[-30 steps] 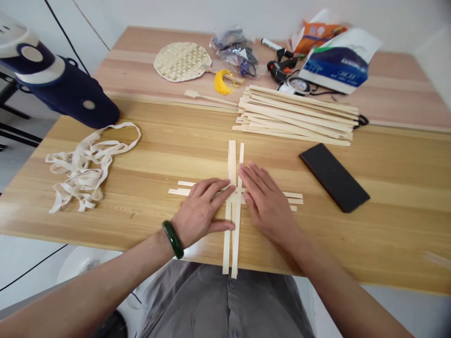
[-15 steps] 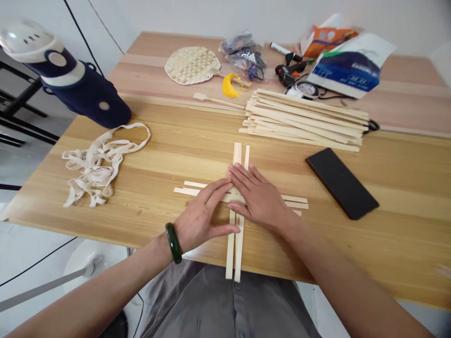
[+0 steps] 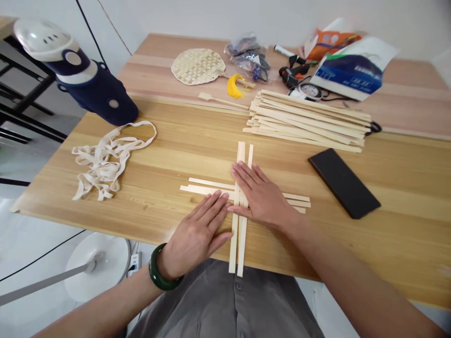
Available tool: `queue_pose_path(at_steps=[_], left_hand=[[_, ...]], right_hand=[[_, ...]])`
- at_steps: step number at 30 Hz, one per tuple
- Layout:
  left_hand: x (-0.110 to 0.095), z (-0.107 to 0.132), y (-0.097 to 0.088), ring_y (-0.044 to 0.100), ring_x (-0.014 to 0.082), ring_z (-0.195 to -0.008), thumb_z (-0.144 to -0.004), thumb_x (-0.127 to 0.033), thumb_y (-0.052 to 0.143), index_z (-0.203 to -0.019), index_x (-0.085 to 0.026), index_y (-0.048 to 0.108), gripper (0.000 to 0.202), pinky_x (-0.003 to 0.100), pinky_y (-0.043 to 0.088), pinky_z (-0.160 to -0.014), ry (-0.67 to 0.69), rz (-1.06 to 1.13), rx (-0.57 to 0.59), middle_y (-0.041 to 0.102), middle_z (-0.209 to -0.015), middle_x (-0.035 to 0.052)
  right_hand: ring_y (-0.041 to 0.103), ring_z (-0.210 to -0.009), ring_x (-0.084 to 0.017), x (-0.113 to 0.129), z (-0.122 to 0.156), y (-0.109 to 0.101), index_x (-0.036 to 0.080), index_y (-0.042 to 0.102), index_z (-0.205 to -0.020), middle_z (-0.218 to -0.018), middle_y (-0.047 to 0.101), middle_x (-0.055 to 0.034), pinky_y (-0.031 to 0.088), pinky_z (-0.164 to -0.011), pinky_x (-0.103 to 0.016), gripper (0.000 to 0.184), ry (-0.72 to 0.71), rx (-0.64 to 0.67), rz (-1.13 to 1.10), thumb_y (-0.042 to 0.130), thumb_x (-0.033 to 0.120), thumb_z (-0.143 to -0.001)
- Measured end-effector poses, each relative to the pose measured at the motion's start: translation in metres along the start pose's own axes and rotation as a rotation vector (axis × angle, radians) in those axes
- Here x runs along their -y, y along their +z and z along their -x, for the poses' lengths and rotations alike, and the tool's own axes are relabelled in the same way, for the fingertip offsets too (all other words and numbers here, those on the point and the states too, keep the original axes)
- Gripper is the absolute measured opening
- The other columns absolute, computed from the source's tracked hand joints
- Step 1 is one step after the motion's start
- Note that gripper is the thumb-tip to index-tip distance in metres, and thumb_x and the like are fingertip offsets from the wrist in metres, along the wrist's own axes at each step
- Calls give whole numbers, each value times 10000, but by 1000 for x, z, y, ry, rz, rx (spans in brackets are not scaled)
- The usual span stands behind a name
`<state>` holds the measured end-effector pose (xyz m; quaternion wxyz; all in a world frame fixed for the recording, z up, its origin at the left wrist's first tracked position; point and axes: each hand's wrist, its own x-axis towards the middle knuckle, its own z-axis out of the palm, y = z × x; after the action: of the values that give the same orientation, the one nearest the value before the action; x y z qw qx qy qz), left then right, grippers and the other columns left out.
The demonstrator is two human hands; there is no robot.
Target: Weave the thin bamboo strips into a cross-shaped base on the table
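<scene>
Pale flat bamboo strips cross on the table before me. Two upright strips [image 3: 233, 249] run toward my body, their near ends jutting past the table edge. Several crosswise strips [image 3: 211, 183] pass left and right of them. My right hand [image 3: 259, 192] lies flat over the crossing, fingers stretched out, covering much of it. With fingers extended, my left hand [image 3: 202, 225] rests at the left of the crossing, its fingertips on or beside the lower crosswise strip. A green bangle [image 3: 158, 270] circles the left wrist.
A bundle of bamboo strips [image 3: 306, 119] lies behind, near a black slab [image 3: 344, 183] at right. Cream cloth tape [image 3: 112, 162] and a navy bottle [image 3: 102, 91] are at left. Farther back sit a woven fan [image 3: 198, 66], yellow tassel [image 3: 234, 86], glue gun [image 3: 293, 74] and tissue pack [image 3: 347, 77].
My left hand has drawn back toward my body from the crossing and flattened out. The right hand stays over the strips. The view has shifted slightly.
</scene>
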<state>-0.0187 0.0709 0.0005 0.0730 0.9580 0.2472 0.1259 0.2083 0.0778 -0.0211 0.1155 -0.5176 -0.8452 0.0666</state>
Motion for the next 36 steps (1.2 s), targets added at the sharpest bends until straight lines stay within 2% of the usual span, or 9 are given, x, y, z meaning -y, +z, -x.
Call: queue_pose_path(at_steps=[4,9,13,18,21,25,31,36], left_hand=[[-4,1,3,371,304,-1434,-967,-383,537,-1418,-40,432,576,487,441,-1140,-2,-27,-13,443,-1498,201],[-7,1,5,340,289,-1451,-974,-339,526,-1433,-45,402,559,498,430,-1148,-34,1,-30,452,-1495,195],[-8,2,5,348,283,-1449,-976,-302,521,-1437,-54,396,538,490,431,-1151,-39,28,-36,463,-1491,188],[-7,3,6,315,264,-1468,-970,-231,518,-1481,-100,332,560,495,407,-1171,-65,120,-64,457,-1502,173],[-7,4,7,322,255,-1467,-964,-199,516,-1461,-85,358,533,485,392,-1183,-75,157,-71,448,-1507,182],[-7,5,9,352,243,-1453,-958,-164,510,-1433,-74,392,497,466,394,-1183,-67,175,-78,442,-1510,187],[-6,5,8,371,247,-1442,-950,-155,516,-1460,-107,368,533,461,408,-1175,-70,182,-119,452,-1507,170],[-3,7,-2,504,230,-1319,-907,-91,567,-1385,-138,483,488,430,447,-1129,-105,157,-204,611,-1341,124]], right_hand=[[216,-1501,-295,0,1,3,-22,312,-1499,-1581,302,-203,186,-1235,-518,920,-4,-19,21,348,702,-933],[213,-1503,-285,-1,2,5,16,281,-1523,-1580,312,-199,201,-1228,-533,902,-12,-37,3,357,696,-935],[218,-1501,-290,-2,2,5,3,294,-1514,-1580,308,-209,196,-1230,-523,902,-16,-42,4,350,694,-937],[209,-1504,-283,-3,2,5,46,209,-1553,-1586,301,-203,196,-1227,-536,880,-17,-37,-19,379,661,-946],[202,-1506,-278,-3,2,5,52,194,-1558,-1588,301,-196,189,-1230,-534,865,-15,-37,-16,373,646,-955],[203,-1505,-287,-2,2,3,17,247,-1535,-1587,292,-207,183,-1234,-523,893,-20,-21,-9,342,682,-946],[198,-1507,-288,-3,2,3,34,215,-1548,-1591,283,-205,187,-1230,-533,900,-26,-19,-18,374,678,-939],[199,-1506,-292,-3,2,5,44,208,-1553,-1585,301,-202,188,-1228,-543,904,-23,-27,-19,401,673,-933]])
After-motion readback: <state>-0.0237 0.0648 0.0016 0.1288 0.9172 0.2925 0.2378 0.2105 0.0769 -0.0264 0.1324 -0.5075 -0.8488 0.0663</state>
